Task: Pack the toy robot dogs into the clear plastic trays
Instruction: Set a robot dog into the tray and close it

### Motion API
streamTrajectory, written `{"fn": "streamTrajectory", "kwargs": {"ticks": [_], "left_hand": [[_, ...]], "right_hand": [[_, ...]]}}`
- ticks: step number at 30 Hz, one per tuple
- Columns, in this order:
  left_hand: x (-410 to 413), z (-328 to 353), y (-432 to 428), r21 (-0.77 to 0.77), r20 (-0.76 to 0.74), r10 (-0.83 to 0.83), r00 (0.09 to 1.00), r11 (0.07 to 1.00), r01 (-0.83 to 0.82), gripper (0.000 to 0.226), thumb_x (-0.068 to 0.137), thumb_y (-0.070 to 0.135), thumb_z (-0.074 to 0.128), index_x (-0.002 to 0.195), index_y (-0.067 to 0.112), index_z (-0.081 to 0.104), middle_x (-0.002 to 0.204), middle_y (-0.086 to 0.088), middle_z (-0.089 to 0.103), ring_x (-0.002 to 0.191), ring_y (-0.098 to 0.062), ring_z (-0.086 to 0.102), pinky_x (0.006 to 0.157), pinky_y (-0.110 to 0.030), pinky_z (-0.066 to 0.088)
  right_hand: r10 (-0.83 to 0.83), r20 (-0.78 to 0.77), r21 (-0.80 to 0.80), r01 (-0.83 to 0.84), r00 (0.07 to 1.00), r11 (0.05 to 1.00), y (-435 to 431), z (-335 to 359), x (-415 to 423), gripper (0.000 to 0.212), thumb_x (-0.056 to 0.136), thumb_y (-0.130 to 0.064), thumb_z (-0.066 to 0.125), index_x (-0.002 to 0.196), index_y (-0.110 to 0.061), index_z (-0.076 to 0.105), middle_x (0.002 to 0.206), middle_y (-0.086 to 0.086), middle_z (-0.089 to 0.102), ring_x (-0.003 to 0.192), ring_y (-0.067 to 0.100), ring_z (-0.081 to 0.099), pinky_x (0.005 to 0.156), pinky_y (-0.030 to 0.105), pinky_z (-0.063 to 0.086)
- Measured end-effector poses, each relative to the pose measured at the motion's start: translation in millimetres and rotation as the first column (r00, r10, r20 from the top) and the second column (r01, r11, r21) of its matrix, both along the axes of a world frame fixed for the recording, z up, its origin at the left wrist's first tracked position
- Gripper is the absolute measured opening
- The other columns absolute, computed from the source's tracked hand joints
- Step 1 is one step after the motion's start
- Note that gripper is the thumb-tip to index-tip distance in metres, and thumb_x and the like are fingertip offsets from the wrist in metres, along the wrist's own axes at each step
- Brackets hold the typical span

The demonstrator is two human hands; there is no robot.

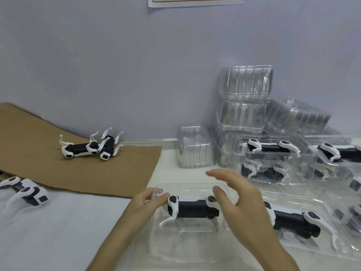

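In the head view the toy robot dog (192,209) lies in the near clear tray (185,242), its long axis left to right. The left hand (148,200) pinches the tray's left rim. The right hand (242,200) is released with fingers spread, just over the dog's right end.

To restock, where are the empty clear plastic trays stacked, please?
Head view, right of centre: empty clear plastic trays stacked against the wall, behind packed trays.
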State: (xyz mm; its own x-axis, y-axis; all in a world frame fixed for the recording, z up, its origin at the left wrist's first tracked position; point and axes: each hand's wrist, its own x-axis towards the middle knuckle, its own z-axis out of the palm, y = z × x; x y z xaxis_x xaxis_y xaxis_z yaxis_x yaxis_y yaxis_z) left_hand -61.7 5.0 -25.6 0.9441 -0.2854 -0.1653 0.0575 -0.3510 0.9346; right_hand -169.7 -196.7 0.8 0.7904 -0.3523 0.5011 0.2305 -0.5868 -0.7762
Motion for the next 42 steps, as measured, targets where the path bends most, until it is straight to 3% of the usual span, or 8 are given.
{"fn": "streamTrajectory", "kwargs": {"ticks": [5, 9, 13, 22, 33, 37, 40, 42], "left_hand": [[-4, 6, 3, -0.065, 0.523, 0.188, 0.832, 0.981, -0.181, 0.01, 0.09, 0.028, 0.073, 0.097, 0.035, 0.07, 0.102, 0.012, 0.068, 0.09, -0.008, 0.062, 0.071, -0.022, 0.045], [-18, 21, 1, 0.051, 0.755, -0.073, 0.652, 0.997, 0.052, 0.01, 0.085, 0.041, 0.066, 0.087, 0.032, 0.07, 0.094, 0.012, 0.067, 0.09, -0.015, 0.061, 0.073, -0.016, 0.043], [-22, 11, -13, 0.292, 0.658, -0.286, 0.697, 0.95, 0.114, 0.013, 0.082, 0.028, 0.077, 0.074, 0.036, 0.07, 0.093, 0.017, 0.059, 0.083, -0.01, 0.061, 0.077, -0.03, 0.043], [-25, 13, -15, 0.239, 0.528, -0.164, 0.833, 0.97, 0.04, 0.023, 0.076, 0.034, 0.083, 0.088, 0.045, 0.067, 0.1, 0.024, 0.058, 0.089, 0.002, 0.059, 0.091, -0.036, 0.047], [-16, 12, -6, 0.073, 0.537, -0.031, 0.843, 0.997, -0.01, 0.013, 0.093, 0.026, 0.068, 0.088, 0.038, 0.07, 0.084, 0.014, 0.068, 0.084, -0.007, 0.064, 0.077, -0.025, 0.047], [-7, 13, 5, 0.232, 0.376, 0.022, 0.926, 0.966, -0.118, 0.04, 0.082, 0.043, 0.077, 0.113, 0.045, 0.051, 0.114, 0.023, 0.047, 0.106, 0.0, 0.051, 0.084, -0.025, 0.043], [-5, 15, 10, 0.256, 0.009, -0.038, 0.999, 0.966, 0.034, 0.054, 0.072, 0.073, 0.062, 0.114, 0.04, 0.054, 0.114, 0.028, 0.05, 0.104, 0.003, 0.051, 0.078, -0.021, 0.04], [-5, 14, 11, 0.293, -0.007, -0.065, 0.998, 0.954, 0.064, 0.062, 0.063, 0.084, 0.047, 0.104, 0.039, 0.057, 0.104, 0.032, 0.047, 0.1, 0.003, 0.051, 0.079, -0.023, 0.038]], "right_hand": [[-0.058, 0.079, -0.035, 0.061, 0.995, 0.998, -9, 4, -3, 0.045, 0.089, 0.008, 0.061, 0.088, -0.035, 0.074, 0.094, -0.025, 0.07, 0.097, 0.002, 0.065, 0.08, 0.012, 0.046], [0.04, -0.116, -0.205, -0.064, 0.992, 0.977, -7, 2, -3, 0.039, 0.087, -0.002, 0.066, 0.084, -0.04, 0.073, 0.097, -0.027, 0.066, 0.099, 0.001, 0.06, 0.082, 0.013, 0.042], [0.022, -0.335, -0.342, -0.143, 0.942, 0.929, -5, -2, 0, 0.029, 0.089, -0.016, 0.065, 0.09, -0.045, 0.068, 0.098, -0.03, 0.062, 0.103, -0.006, 0.054, 0.097, 0.024, 0.04], [-0.008, -0.308, -0.264, -0.077, 0.951, 0.962, -8, -2, -1, 0.038, 0.089, -0.015, 0.068, 0.086, -0.052, 0.064, 0.1, -0.037, 0.063, 0.109, -0.016, 0.05, 0.089, 0.003, 0.035], [-0.085, -0.358, -0.346, -0.048, 0.93, 0.937, -6, -3, 1, 0.043, 0.087, -0.013, 0.07, 0.075, -0.053, 0.059, 0.093, -0.034, 0.059, 0.105, -0.008, 0.045, 0.08, 0.01, 0.032], [-0.126, -0.32, -0.363, 0.002, 0.939, 0.932, -1, -2, -2, 0.045, 0.089, -0.018, 0.067, 0.117, -0.051, 0.054, 0.119, -0.031, 0.043, 0.115, -0.006, 0.04, 0.093, 0.018, 0.034], [-0.182, -0.362, -0.412, 0.019, 0.914, 0.911, -3, -7, -2, 0.055, 0.097, -0.028, 0.055, 0.145, -0.043, 0.035, 0.145, -0.025, 0.031, 0.133, 0.001, 0.032, 0.106, 0.022, 0.027], [-0.264, -0.38, -0.496, 0.045, 0.887, 0.867, 0, -10, 0, 0.052, 0.104, -0.038, 0.039, 0.154, -0.038, 0.023, 0.156, -0.021, 0.027, 0.14, 0.004, 0.027, 0.112, 0.028, 0.015]]}}
